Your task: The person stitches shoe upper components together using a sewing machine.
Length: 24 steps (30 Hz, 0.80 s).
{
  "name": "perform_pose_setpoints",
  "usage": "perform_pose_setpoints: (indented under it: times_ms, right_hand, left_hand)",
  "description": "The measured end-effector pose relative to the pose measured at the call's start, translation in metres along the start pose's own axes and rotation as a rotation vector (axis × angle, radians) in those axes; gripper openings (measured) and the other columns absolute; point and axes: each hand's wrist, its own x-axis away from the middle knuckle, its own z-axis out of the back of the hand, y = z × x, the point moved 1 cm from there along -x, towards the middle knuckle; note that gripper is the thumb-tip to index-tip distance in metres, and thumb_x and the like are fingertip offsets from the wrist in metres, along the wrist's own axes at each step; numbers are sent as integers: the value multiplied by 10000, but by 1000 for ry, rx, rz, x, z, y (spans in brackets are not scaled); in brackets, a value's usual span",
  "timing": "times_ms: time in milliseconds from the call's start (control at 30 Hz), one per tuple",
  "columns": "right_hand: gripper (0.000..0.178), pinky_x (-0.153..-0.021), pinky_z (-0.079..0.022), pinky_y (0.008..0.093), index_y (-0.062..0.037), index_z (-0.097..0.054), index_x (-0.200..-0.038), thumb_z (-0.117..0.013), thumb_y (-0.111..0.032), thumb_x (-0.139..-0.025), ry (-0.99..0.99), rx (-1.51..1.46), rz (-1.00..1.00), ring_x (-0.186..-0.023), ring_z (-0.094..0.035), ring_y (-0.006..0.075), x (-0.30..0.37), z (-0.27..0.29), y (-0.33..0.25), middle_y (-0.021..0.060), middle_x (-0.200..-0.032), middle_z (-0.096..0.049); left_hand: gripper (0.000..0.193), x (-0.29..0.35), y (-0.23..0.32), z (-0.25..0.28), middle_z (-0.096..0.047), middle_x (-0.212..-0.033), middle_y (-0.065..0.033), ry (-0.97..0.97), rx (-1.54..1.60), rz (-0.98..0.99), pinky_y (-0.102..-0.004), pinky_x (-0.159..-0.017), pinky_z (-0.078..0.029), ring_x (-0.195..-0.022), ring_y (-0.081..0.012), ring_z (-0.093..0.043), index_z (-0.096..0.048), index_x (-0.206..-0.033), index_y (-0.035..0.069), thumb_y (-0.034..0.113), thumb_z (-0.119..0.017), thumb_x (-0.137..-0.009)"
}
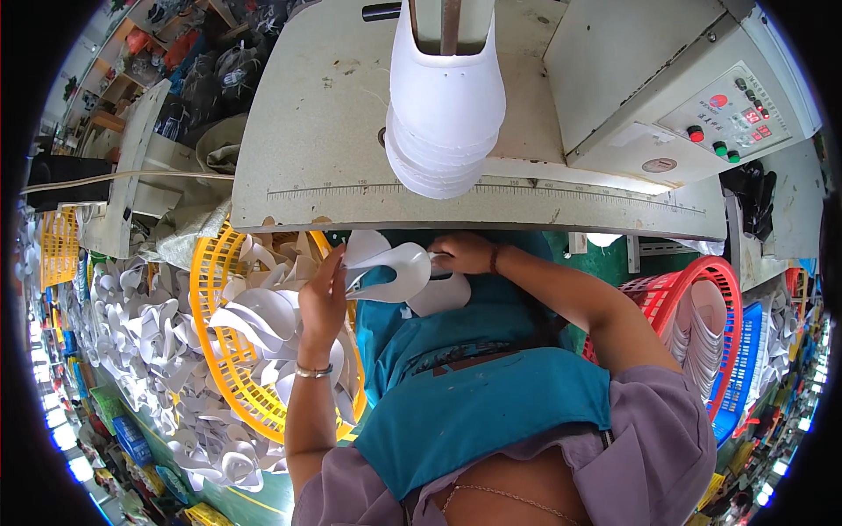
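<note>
Over my lap, below the table's front edge, I hold a curved white shoe upper (405,270) with a U-shaped opening. My left hand (324,298) grips its left end, with fingers pressed together along the edge. At its right end my right hand (463,253) is closed on the white material, the fingertips partly hidden. A second white upper (441,296) hangs under that hand, and I cannot tell whether the two pieces are joined. Above, a stack of nested white uppers (445,123) sits over a post on the machine table (324,114).
A yellow basket (207,329) of loose white uppers stands at my left, beside a large heap of them (145,324). To my right, a red basket (732,324) holds stacked uppers, next to a blue basket (748,377). A control box (715,123) with buttons occupies the table's right side.
</note>
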Motion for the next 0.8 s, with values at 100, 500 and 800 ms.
perform_pose_setpoints:
  times_ms: [100, 500, 800]
  right_hand:
    - [295, -840, -447, 368, -19, -610, -1061, -525, -214, -855, -61, -104, 21, -936, -592, 309, 14, -5, -10, 175, -1015, -623]
    - [282, -714, -455, 390, 14, -611, -889, -529, -249, -826, -87, 69, -154, -801, -619, 304, 30, -21, 20, 199, -836, -628]
    - [304, -803, -454, 409, -64, -555, -1106, -504, -141, -817, 80, -18, 206, -933, -581, 330, 46, -2, -57, 169, -1061, -582]
  left_hand:
    - [295, 8, 34, 20, -656, -903, -182, 48, -52, 24, -305, -629, -517, -733, -285, -663, -626, -1074, 54, -44, -558, -804]
    - [290, -4, 62, 125, -653, -980, -127, 967, -250, -87, -270, -713, -521, -811, -158, -629, -546, -1164, -46, 48, -551, -890]
    - [512, -130, 45, 72, -531, -1229, -152, 247, -461, -200, -385, -935, -404, -1122, -320, -508, -468, -1273, 73, 56, -590, -776]
